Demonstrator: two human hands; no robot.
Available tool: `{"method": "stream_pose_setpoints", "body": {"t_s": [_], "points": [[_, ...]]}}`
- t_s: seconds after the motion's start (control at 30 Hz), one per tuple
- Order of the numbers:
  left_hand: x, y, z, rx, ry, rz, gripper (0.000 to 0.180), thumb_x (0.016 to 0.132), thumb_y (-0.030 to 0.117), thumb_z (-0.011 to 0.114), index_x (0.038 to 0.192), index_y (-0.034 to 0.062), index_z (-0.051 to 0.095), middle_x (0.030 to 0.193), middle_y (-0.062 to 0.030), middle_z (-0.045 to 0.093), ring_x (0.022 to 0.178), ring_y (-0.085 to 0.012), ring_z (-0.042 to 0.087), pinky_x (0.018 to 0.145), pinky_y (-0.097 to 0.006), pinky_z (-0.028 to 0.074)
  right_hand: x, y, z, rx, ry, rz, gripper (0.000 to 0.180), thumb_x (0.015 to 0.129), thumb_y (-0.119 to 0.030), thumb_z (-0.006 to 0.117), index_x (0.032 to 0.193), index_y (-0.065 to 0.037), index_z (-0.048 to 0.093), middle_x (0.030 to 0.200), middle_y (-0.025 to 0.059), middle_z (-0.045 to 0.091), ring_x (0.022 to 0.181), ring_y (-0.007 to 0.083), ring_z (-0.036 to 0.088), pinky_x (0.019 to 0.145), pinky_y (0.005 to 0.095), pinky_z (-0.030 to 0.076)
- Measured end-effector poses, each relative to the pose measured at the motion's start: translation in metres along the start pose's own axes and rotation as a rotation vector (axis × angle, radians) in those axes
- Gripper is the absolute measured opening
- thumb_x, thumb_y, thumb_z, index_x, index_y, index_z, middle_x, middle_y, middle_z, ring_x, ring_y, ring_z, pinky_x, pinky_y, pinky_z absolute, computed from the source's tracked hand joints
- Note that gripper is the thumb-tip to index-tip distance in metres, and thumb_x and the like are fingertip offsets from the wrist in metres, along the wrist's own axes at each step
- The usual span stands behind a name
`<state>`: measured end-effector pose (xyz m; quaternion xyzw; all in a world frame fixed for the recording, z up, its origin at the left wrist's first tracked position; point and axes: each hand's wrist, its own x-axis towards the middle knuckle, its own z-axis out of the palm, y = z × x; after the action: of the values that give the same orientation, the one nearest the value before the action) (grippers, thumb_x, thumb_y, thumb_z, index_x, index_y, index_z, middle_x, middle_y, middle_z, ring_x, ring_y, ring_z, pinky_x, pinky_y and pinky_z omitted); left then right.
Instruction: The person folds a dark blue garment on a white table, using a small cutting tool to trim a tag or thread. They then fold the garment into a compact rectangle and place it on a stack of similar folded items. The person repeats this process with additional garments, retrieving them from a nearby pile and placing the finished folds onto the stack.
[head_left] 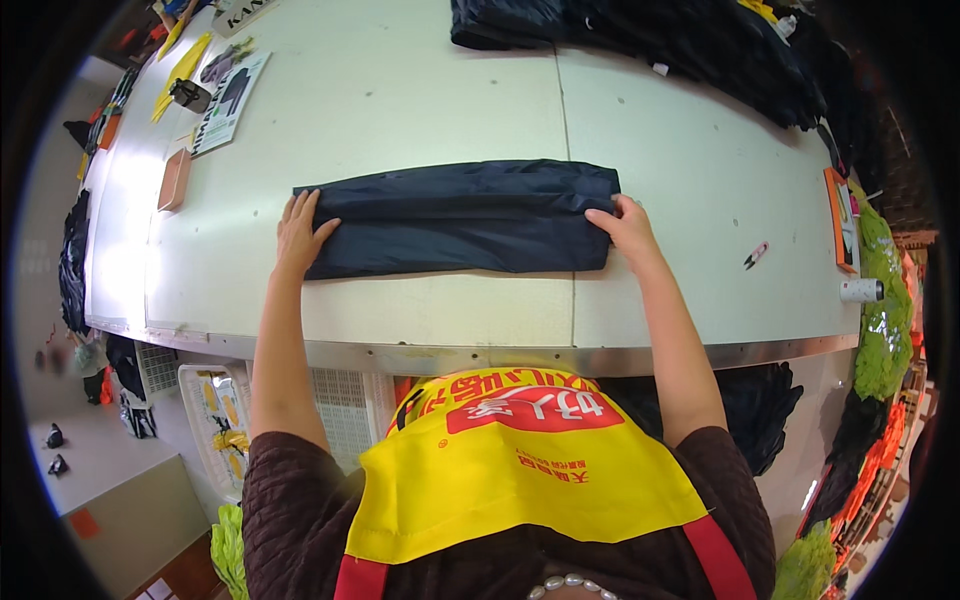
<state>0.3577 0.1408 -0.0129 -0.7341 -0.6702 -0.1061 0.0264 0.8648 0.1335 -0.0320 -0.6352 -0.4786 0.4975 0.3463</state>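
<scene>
A dark navy garment [460, 225], folded into a long strip, lies crosswise on the pale worktable [430, 310]. A lengthwise crease runs along it, and its surface is slightly wrinkled toward the right end. My left hand [298, 238] rests at the left end, fingers stretched out and thumb spread apart on the cloth. At the right end, my right hand [630, 228] pinches the edge between thumb and fingers; some of those fingertips are hidden. Which kind of garment it is, the folds do not show.
Dark clothing is heaped at the far right [660, 45]. Small thread snips [756, 255], an orange-framed box [842, 220] and a white cylinder [860, 290] sit to the right. Leftward are a tan block [174, 180], a printed sheet [232, 105] and a dark container [190, 95]. A metal strip edges the table's front [480, 358].
</scene>
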Motion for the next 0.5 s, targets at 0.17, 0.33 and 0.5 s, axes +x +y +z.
{"method": "stream_pose_setpoints", "body": {"t_s": [0.17,0.33,0.5], "points": [[0.013,-0.018,0.004,-0.113,-0.093,-0.042,0.051,0.082,0.044,0.058,0.118,0.0073,0.055,0.121,-0.0126,0.051,0.117,-0.0298,0.041,0.096,-0.041,0.036,0.009,-0.042,-0.001,0.026,0.033,-0.118,0.04,0.088,-0.034,0.055,0.103,0.003,0.055,0.094,0.0127,0.061,0.086,0.0169,0.056,0.077,0.0302,0.045],[0.016,-0.02,0.027,-0.053,0.06,-0.18,0.049,0.085,0.046,0.054,0.122,0.0139,0.053,0.12,-0.0142,0.05,0.116,-0.031,0.042,0.095,-0.04,0.037,0.041,-0.034,0.022,-0.951,0.312,0.085,0.04,0.09,-0.035,0.049,0.106,0.001,0.049,0.098,0.0248,0.062,0.093,0.0386,0.059,0.078,0.0437,0.047],[0.013,0.01,0.018,-0.296,0.081,-0.555,0.067,0.078,0.049,0.062,0.129,0.0083,0.046,0.114,-0.0149,0.055,0.107,-0.0308,0.051,0.089,-0.04,0.041,0.054,-0.012,0.007,-0.99,0.387,0.034,0.042,0.089,-0.032,0.051,0.12,-0.004,0.045,0.1,0.0225,0.061,0.093,0.0374,0.06,0.077,0.046,0.047]]}}
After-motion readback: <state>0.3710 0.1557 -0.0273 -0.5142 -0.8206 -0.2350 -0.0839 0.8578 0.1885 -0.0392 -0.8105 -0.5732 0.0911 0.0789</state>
